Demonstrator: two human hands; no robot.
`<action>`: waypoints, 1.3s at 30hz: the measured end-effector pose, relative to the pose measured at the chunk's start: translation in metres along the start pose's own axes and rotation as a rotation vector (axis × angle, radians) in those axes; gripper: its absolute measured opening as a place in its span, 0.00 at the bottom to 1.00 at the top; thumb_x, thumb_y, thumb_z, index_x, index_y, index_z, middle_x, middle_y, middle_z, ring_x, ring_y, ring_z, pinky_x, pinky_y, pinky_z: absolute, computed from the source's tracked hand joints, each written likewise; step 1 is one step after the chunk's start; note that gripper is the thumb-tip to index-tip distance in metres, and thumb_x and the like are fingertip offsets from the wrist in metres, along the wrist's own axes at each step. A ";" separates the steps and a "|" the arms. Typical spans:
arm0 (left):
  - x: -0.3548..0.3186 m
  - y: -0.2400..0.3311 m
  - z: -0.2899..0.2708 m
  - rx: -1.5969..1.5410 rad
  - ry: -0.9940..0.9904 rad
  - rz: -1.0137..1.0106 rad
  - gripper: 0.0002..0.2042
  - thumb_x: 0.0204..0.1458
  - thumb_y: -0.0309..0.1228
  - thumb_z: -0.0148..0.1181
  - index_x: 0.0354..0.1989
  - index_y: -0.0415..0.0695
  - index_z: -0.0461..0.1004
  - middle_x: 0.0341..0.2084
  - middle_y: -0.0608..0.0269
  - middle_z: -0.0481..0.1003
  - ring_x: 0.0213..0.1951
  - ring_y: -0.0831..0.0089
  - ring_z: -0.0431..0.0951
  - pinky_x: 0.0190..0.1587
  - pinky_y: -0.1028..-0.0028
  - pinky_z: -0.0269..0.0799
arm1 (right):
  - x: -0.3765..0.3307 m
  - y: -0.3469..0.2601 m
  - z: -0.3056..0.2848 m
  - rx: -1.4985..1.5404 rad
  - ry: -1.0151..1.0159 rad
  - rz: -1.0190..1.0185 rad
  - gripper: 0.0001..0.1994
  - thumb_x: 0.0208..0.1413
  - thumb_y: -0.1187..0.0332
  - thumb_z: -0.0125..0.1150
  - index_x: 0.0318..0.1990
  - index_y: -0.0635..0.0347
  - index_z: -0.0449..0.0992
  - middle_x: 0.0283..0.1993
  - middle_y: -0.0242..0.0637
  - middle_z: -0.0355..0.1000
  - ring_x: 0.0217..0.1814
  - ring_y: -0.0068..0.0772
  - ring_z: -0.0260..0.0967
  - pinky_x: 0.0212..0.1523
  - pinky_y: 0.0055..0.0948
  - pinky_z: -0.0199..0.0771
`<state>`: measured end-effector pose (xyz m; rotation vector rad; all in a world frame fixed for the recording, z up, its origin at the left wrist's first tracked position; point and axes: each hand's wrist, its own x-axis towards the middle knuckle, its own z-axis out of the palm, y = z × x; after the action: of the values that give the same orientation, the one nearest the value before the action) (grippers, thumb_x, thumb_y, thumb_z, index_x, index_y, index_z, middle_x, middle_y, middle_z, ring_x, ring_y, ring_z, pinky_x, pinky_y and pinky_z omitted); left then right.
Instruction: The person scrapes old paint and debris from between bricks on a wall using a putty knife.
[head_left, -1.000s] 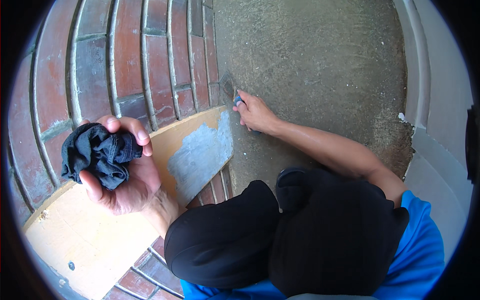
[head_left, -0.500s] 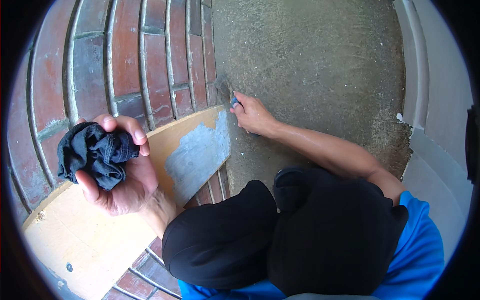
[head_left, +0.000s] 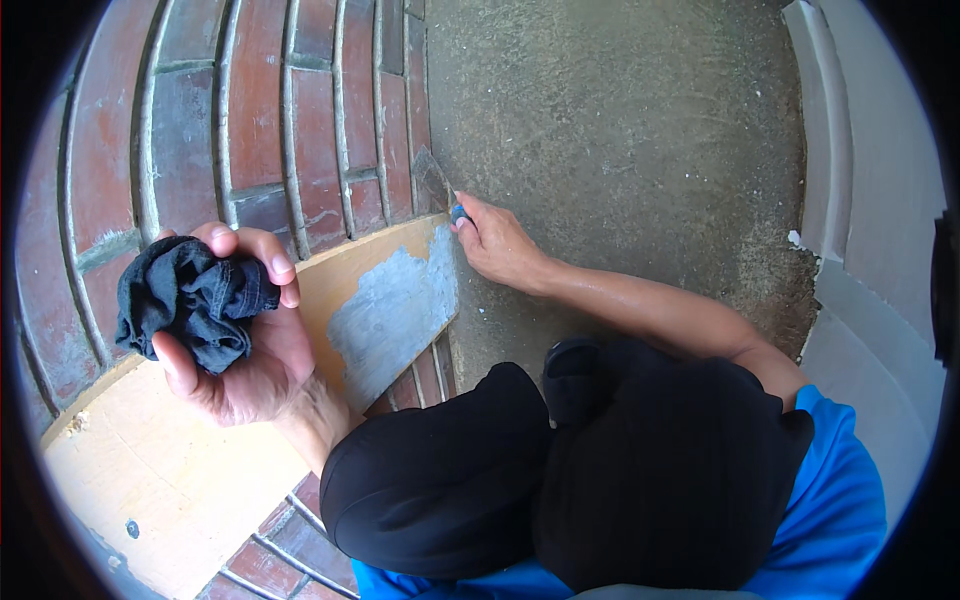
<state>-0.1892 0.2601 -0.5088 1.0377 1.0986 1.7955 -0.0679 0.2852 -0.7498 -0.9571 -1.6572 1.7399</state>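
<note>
Knees: the person's bent legs [head_left: 560, 480] in black cloth fill the near middle; a blue shirt [head_left: 840, 520] shows at the near right.
Board: a pale wooden board [head_left: 170, 470] lies on the brick floor at the near left and reaches toward the middle, with a grey smear of mortar [head_left: 395, 310] on its far right end.
Left hand: the left hand [head_left: 245, 345] is raised palm up above the board, fingers curled closed around a crumpled black cloth [head_left: 190, 300]; the thumb and fingertips press into the folds.
Black cloth: bunched in the left hand, at the left of the scene, above the board and apart from it.
Right hand: the right hand [head_left: 495, 240] reaches out past the board's far right corner, closed on a small scraper [head_left: 440, 185] with a blue handle end showing at the fingers.
Scraper: its grey blade points far and left, tip at the seam where the red brick paving [head_left: 250, 110] meets the rough grey concrete slab [head_left: 620, 130].
Far right: a pale painted wall edge [head_left: 870, 200] borders the concrete.
</note>
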 end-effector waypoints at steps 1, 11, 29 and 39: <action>0.001 -0.002 -0.001 -0.003 -0.005 -0.001 0.32 0.54 0.52 0.54 0.59 0.39 0.63 0.44 0.44 0.71 0.32 0.54 0.72 0.27 0.69 0.67 | 0.000 0.000 -0.001 -0.001 0.006 0.000 0.18 0.59 0.74 0.44 0.56 0.74 0.64 0.40 0.56 0.73 0.44 0.55 0.73 0.46 0.41 0.71; -0.003 -0.002 -0.004 -0.015 -0.017 -0.008 0.32 0.54 0.52 0.54 0.59 0.38 0.63 0.44 0.44 0.71 0.33 0.53 0.72 0.27 0.69 0.67 | -0.034 0.025 -0.002 -0.074 -0.096 -0.073 0.20 0.60 0.70 0.47 0.57 0.74 0.64 0.49 0.61 0.70 0.52 0.58 0.69 0.54 0.43 0.67; 0.000 -0.001 -0.001 0.021 0.009 0.009 0.32 0.54 0.52 0.54 0.58 0.38 0.63 0.43 0.44 0.71 0.31 0.54 0.72 0.26 0.69 0.68 | 0.013 0.012 -0.057 0.168 -0.551 0.242 0.15 0.61 0.67 0.46 0.50 0.68 0.70 0.35 0.37 0.75 0.22 0.25 0.71 0.24 0.30 0.71; -0.004 0.003 0.002 0.032 0.038 0.016 0.32 0.54 0.51 0.54 0.59 0.38 0.62 0.42 0.45 0.70 0.31 0.55 0.72 0.25 0.69 0.68 | 0.020 0.006 -0.061 0.028 -0.627 0.108 0.22 0.62 0.65 0.48 0.63 0.58 0.64 0.32 0.33 0.71 0.21 0.22 0.67 0.24 0.28 0.69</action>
<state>-0.1862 0.2561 -0.5061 1.0372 1.1484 1.8229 -0.0309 0.3374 -0.7571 -0.5128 -1.9659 2.2881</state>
